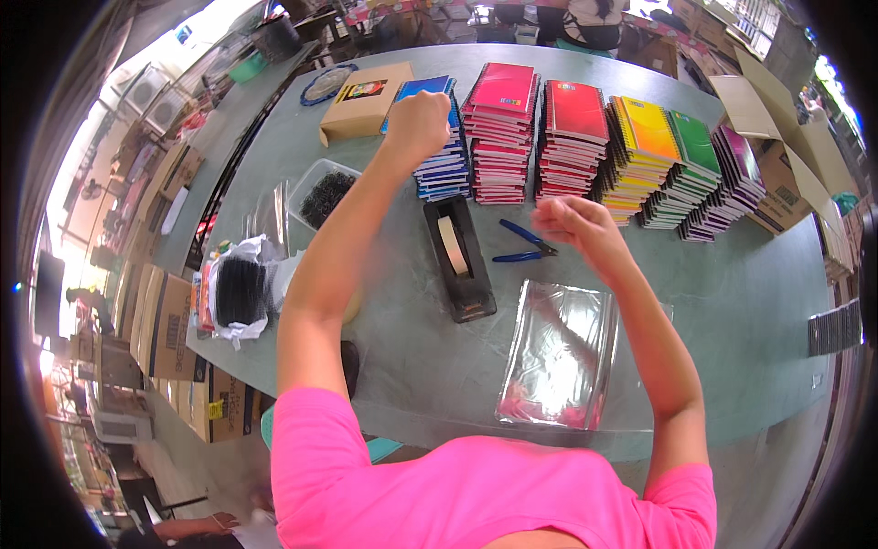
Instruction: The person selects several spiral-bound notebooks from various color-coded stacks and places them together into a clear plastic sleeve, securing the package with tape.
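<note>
My left hand [421, 126] is closed over the top of the stack of blue spiral notebooks [443, 174]. Its fingertips are turned away, so whatever they grip is hidden. My right hand [578, 229] hovers before the red notebooks [573, 114], fingers loosely curled and apart, with nothing visible in it. Just left of that hand, blue-handled pliers [526, 245] lie with their jaws toward it. A black tape dispenser [460, 261] with a roll of tape stands between my arms. Nearer to me lies a pile of clear plastic sleeves [558, 357].
Pink [503, 89], yellow [649, 128], green [692, 144] and purple notebooks [736, 160] stand in tall stacks along the back. A tub of black wire coils [326, 197], a spool of black wire [240, 288] and a brown box [366, 101] are leftward. Open cartons [782, 183] flank the right edge.
</note>
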The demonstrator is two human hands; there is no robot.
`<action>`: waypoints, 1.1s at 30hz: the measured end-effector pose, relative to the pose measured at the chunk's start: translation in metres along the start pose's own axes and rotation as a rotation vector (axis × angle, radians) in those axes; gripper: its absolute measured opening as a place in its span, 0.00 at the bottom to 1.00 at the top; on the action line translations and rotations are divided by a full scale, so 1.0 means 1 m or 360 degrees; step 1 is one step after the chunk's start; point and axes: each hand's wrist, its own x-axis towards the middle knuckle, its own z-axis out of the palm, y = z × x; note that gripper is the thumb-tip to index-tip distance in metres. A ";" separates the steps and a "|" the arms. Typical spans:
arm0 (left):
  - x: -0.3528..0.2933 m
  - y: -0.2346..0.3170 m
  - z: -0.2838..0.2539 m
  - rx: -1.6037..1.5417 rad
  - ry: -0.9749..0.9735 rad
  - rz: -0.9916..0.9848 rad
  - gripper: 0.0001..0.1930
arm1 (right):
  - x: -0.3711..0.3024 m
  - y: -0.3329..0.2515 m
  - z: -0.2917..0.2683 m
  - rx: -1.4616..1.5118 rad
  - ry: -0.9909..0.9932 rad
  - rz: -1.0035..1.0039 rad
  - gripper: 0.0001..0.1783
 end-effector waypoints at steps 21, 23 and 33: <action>-0.025 -0.030 -0.022 -0.0782 0.0658 0.0235 0.11 | 0.034 -0.020 0.024 0.1172 -0.0245 0.0423 0.23; -0.045 0.029 -0.017 -0.0677 0.0494 0.0809 0.14 | 0.046 -0.010 0.002 0.1468 -0.0389 0.0248 0.22; 0.049 0.032 0.046 -0.0316 0.0329 0.0684 0.20 | 0.010 0.019 -0.026 0.1120 0.0035 0.0513 0.22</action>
